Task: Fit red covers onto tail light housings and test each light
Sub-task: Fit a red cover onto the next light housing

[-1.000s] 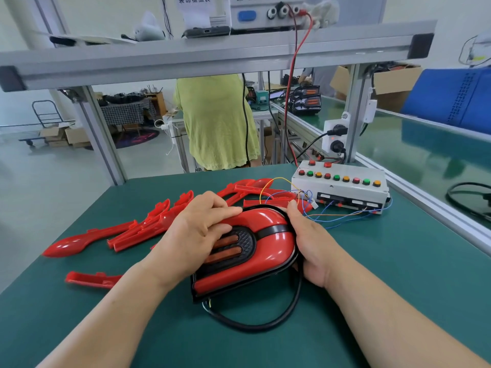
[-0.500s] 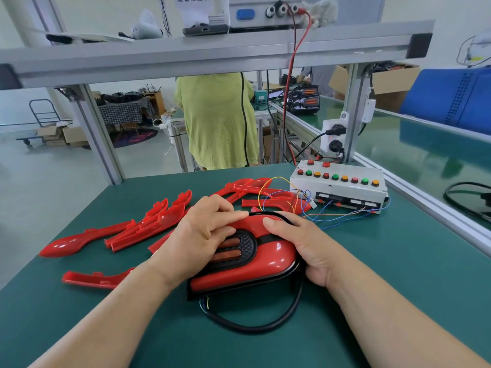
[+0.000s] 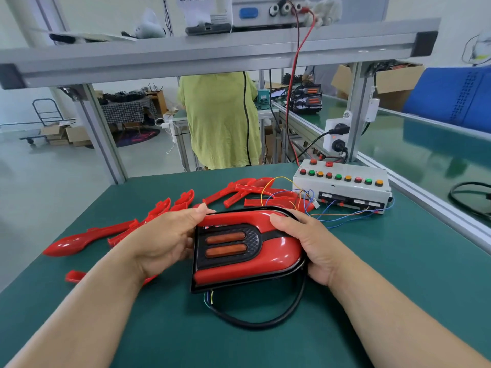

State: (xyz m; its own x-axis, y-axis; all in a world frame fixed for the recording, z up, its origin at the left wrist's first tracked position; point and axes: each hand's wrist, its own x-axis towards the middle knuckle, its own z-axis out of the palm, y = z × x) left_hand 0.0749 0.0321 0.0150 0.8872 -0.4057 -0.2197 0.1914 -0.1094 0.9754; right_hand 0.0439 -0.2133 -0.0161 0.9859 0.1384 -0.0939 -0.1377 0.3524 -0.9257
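A tail light housing (image 3: pixel 228 245) with a black centre, two orange strips and a glossy red cover (image 3: pixel 276 257) on it is tilted up off the green mat. My left hand (image 3: pixel 164 237) grips its left edge, thumb on the top rim. My right hand (image 3: pixel 310 243) grips the rounded right end, thumb on the red cover. A black cable (image 3: pixel 265 321) loops from under the housing onto the mat. Several loose red covers (image 3: pixel 87 239) lie to the left and behind.
A white test box (image 3: pixel 342 185) with coloured buttons and thin loose wires stands at the back right. A person in a green shirt (image 3: pixel 220 120) stands beyond the table. An aluminium shelf frame (image 3: pixel 212 53) crosses overhead. A conveyor rail (image 3: pixel 430 197) borders the right side.
The left hand slid off the top of the housing to its left edge. Both hands have lifted and tilted the housing toward me; the orange strips now show fully.
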